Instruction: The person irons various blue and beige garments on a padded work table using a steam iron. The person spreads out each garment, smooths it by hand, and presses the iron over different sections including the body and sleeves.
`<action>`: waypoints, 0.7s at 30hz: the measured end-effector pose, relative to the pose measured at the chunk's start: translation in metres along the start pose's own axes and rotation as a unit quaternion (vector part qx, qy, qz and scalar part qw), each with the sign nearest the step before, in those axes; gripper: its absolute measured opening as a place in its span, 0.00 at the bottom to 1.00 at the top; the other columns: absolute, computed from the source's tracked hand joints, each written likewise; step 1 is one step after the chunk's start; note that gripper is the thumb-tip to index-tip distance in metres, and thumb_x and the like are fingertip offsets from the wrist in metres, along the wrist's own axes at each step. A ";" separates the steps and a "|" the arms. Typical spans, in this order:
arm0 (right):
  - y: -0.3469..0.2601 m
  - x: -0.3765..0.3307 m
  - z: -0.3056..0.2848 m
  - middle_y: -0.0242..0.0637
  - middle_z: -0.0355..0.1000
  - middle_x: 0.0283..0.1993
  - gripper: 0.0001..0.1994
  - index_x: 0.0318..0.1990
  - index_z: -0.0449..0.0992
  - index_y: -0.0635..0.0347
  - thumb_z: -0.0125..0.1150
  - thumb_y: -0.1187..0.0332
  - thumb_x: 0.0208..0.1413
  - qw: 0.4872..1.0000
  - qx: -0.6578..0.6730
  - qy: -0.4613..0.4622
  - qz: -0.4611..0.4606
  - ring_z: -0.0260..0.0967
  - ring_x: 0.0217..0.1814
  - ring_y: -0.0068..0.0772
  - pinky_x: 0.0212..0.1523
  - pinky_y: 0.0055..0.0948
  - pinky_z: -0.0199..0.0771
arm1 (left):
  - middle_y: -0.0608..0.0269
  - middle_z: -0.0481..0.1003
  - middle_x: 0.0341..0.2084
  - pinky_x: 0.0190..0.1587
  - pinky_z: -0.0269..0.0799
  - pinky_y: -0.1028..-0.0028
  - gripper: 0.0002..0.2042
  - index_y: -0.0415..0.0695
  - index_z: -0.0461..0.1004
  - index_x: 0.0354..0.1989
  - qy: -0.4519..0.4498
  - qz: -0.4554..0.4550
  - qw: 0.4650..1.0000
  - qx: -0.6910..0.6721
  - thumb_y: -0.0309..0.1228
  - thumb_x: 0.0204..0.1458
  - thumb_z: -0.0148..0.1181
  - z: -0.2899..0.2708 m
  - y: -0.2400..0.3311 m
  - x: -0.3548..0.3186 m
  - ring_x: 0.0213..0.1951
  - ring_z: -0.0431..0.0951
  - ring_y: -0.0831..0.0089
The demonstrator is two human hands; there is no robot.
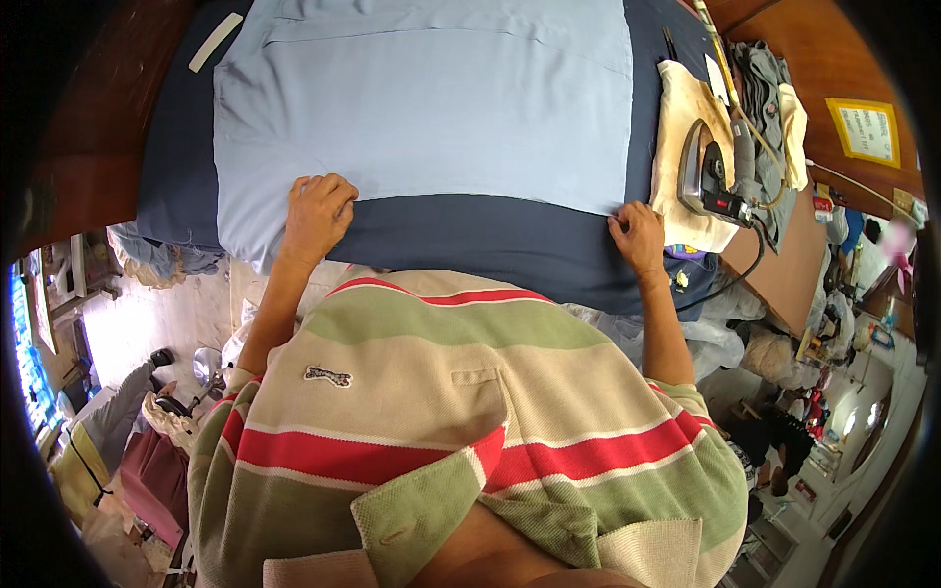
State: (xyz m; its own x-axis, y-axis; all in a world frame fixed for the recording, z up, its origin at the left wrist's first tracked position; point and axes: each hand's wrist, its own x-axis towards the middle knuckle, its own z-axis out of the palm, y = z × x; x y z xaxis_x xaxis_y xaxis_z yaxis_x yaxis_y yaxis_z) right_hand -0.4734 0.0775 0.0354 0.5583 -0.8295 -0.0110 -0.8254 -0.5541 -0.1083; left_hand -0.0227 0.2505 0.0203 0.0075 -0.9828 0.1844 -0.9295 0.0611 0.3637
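Hands rest on the near edge of a pale blue garment [421,108] that lies spread flat over a dark blue padded board [490,245], filling the view from about ten o'clock to two o'clock. The left hand [316,216] sits at about ten o'clock from the centre of the view, knuckles up, its fingers curled down onto the hem where the pale cloth meets the dark cover; whether they pinch the cloth or only press it, I cannot tell. The right hand [637,238] is at about three o'clock, at the garment's right corner, its fingers bunched close together with the tips on the corner of the hem, seemingly nipping it. The two hands are well apart, with the hem running straight between them.

An iron [708,171] stands at about two o'clock on a cream cloth [686,108], just beside the right edge of the board, near the right hand but not touching it. Its black cord [745,269] trails down toward three o'clock. Grey folded clothes [769,88] lie beyond the iron. A white strip [215,42] lies on the dark cover at about eleven o'clock. The person's striped shirt [461,421], in beige, green and red, fills the lower half at six o'clock.
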 end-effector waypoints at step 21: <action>-0.043 0.115 0.042 0.48 0.49 0.66 0.30 0.62 0.56 0.55 0.48 0.49 0.55 0.966 0.051 0.152 0.200 0.41 0.69 0.53 0.62 0.55 0.41 | 0.64 0.57 0.61 0.56 0.51 0.46 0.25 0.55 0.58 0.61 0.143 -0.347 0.911 0.171 0.49 0.56 0.42 0.020 -0.102 0.065 0.62 0.56 0.63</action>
State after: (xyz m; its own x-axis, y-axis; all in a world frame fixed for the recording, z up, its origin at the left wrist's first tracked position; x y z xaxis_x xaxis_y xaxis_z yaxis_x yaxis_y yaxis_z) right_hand -0.3700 0.0088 -0.0025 0.1324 -0.9668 0.2187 -0.9489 -0.1874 -0.2541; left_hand 0.0649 0.1770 -0.0226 0.6868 -0.6759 0.2673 -0.7251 -0.6629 0.1867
